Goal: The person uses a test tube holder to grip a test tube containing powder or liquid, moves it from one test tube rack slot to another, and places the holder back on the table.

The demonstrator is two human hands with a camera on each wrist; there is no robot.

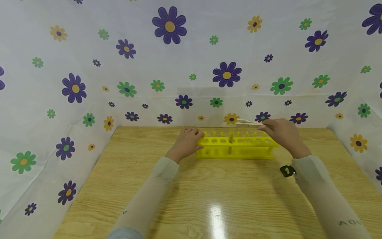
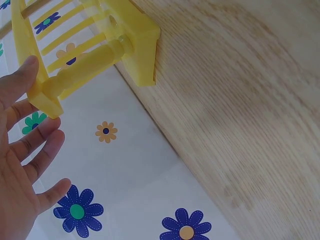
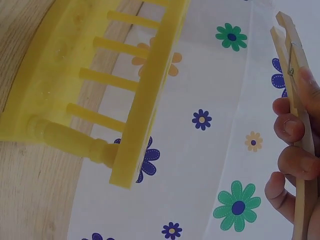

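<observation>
A yellow plastic test tube rack (image 1: 250, 155) stands on the table, with one test tube (image 1: 231, 137) upright in a hole near its middle. At the rack's left end, my left hand (image 1: 187, 141) pinches the top plate between thumb and forefinger; the other fingers spread loosely in the left wrist view. My right hand (image 1: 283, 135) grips a wooden test tube holder (image 3: 299, 117) by its handles. In the right wrist view the holder's jaws stand slightly apart with nothing between them. In the head view its tips point left, beside the tube's upper end; contact cannot be told.
The wood-grain table (image 1: 191, 192) ends just behind the rack at a white flowered cloth (image 1: 191, 59), which also hangs at both sides. A black tag (image 1: 287, 171) marked 1 hangs by the right wrist.
</observation>
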